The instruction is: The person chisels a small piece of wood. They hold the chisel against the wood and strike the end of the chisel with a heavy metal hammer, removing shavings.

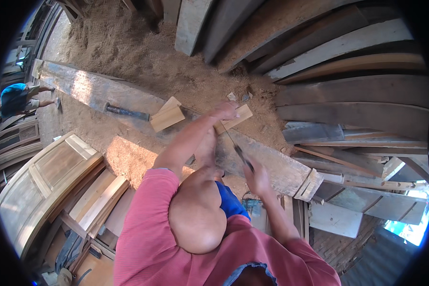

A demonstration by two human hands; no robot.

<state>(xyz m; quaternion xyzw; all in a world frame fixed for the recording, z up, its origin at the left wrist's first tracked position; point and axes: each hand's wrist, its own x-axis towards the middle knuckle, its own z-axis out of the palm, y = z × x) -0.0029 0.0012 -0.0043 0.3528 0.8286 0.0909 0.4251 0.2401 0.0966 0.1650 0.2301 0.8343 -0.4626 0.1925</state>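
Observation:
My left hand (225, 111) presses down on a small pale wood block (239, 117), gripping it against the long plank (267, 159). My bare foot is beside the block, partly hidden by my left arm. In my closed right hand (257, 179) is a handsaw (240, 153), seen nearly edge-on. Its thin blade reaches up to the near left end of the block; whether it is in a cut cannot be made out. Left of my left forearm, two short pale wood pieces (168, 117) lie on the plank. Beside them rests a dark, long tool (127, 112), perhaps a chisel.
Sawdust (124, 52) covers the ground. Several boards (352, 90) lean and lie at the right and far side. A panelled wooden door (52, 171) is at the left, with timber behind it. Another person (15, 99) in a blue top is at the far left.

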